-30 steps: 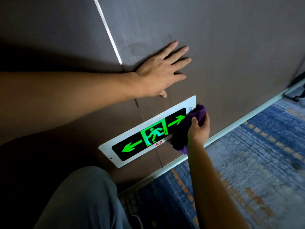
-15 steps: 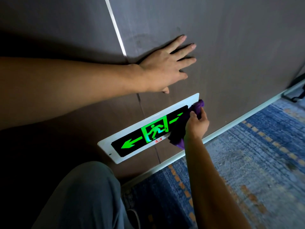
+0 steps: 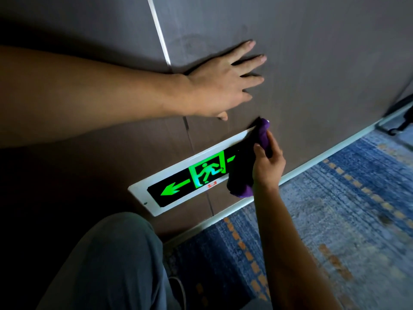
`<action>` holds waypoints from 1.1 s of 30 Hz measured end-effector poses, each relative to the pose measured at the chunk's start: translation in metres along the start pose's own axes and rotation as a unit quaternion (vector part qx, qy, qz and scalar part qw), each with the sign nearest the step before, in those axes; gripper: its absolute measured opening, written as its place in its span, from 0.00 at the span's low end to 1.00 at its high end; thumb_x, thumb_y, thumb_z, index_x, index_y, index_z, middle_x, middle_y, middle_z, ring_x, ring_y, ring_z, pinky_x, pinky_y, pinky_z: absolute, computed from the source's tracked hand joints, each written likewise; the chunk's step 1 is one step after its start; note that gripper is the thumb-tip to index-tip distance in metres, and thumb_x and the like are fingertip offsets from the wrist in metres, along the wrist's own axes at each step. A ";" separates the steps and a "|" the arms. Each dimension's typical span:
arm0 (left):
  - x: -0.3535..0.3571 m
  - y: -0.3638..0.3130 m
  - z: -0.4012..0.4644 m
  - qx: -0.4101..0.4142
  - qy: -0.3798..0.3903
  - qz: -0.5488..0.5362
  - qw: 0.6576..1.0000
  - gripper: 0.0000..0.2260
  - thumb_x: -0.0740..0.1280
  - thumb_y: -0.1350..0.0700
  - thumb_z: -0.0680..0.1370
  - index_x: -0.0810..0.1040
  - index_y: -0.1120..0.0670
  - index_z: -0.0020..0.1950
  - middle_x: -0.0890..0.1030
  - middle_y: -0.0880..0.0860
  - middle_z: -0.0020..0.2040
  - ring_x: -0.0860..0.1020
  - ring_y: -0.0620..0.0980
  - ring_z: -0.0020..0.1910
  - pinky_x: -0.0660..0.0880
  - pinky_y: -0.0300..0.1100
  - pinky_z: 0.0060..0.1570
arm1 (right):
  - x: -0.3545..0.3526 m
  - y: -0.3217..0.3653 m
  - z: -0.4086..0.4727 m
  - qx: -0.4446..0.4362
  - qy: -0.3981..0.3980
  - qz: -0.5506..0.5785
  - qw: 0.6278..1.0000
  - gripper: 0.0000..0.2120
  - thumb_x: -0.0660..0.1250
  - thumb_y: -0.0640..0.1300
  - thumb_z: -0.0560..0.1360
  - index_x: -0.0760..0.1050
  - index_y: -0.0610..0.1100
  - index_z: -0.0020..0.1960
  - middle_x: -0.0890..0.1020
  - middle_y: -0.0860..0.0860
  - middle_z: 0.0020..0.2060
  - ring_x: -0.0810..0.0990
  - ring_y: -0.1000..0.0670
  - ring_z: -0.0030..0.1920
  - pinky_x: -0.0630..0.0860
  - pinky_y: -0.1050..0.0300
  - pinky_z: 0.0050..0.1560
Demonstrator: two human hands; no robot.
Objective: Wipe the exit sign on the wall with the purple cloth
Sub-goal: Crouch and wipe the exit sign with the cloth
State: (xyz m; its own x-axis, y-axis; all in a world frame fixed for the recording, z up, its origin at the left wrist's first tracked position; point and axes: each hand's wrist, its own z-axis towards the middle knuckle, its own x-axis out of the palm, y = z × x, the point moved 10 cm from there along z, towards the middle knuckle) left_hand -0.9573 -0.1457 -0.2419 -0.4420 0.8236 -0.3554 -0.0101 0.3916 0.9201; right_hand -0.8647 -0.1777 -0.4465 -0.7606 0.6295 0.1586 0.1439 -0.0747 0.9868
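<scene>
My right hand pinches purple cloth onto exit sign's right end; left hand spread flat above sign, bracing me

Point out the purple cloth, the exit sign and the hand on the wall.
purple cloth (image 3: 242, 183): head view, lower bunched end.
exit sign (image 3: 174, 190): head view, green left arrow.
left hand (image 3: 218, 86): head view, back of the hand, flat on the wall.
</scene>
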 end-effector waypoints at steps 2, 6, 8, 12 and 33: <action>-0.001 0.001 0.000 0.000 0.003 -0.003 1.000 0.34 0.65 0.32 0.77 0.69 0.47 0.79 0.59 0.55 0.84 0.49 0.65 0.84 0.45 0.70 0.79 | -0.020 -0.004 0.009 0.014 -0.043 0.020 0.999 0.24 0.68 0.39 0.77 0.77 0.51 0.72 0.83 0.48 0.63 0.81 0.48 0.64 0.74 0.46 0.72; 0.001 0.001 -0.001 0.000 0.029 -0.001 1.000 0.34 0.66 0.33 0.78 0.67 0.48 0.80 0.57 0.55 0.84 0.47 0.65 0.84 0.45 0.70 0.79 | -0.032 -0.007 0.023 0.045 -0.061 -0.012 0.997 0.25 0.67 0.41 0.78 0.74 0.53 0.74 0.82 0.50 0.66 0.81 0.48 0.65 0.74 0.45 0.72; 0.000 0.002 -0.002 0.003 0.024 0.002 1.000 0.35 0.65 0.33 0.78 0.66 0.48 0.81 0.56 0.55 0.84 0.47 0.64 0.84 0.45 0.69 0.79 | -0.020 -0.006 0.027 0.037 -0.032 -0.062 0.997 0.26 0.68 0.42 0.79 0.71 0.53 0.76 0.80 0.49 0.68 0.79 0.47 0.67 0.73 0.46 0.73; 0.002 0.000 -0.002 0.008 0.034 0.004 0.999 0.36 0.65 0.33 0.78 0.64 0.49 0.82 0.55 0.55 0.85 0.46 0.64 0.84 0.44 0.69 0.79 | 0.001 0.000 0.028 0.012 -0.028 -0.099 0.995 0.30 0.67 0.42 0.79 0.67 0.52 0.79 0.75 0.48 0.73 0.76 0.46 0.71 0.70 0.49 0.74; 0.009 -0.007 -0.006 -0.003 -0.022 0.003 1.000 0.35 0.64 0.33 0.77 0.67 0.49 0.80 0.60 0.54 0.84 0.51 0.63 0.84 0.43 0.68 0.79 | -0.010 0.003 0.011 0.048 -0.033 -0.109 0.992 0.30 0.66 0.41 0.79 0.67 0.58 0.78 0.80 0.51 0.69 0.79 0.47 0.67 0.74 0.46 0.71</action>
State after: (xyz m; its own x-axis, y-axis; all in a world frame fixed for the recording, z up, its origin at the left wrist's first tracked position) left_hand -0.9661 -0.1435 -0.2502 -0.4021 0.8432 -0.3567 -0.0130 0.3844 0.9231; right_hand -0.8500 -0.1755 -0.4451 -0.7372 0.6727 -0.0634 0.0426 0.1400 0.9892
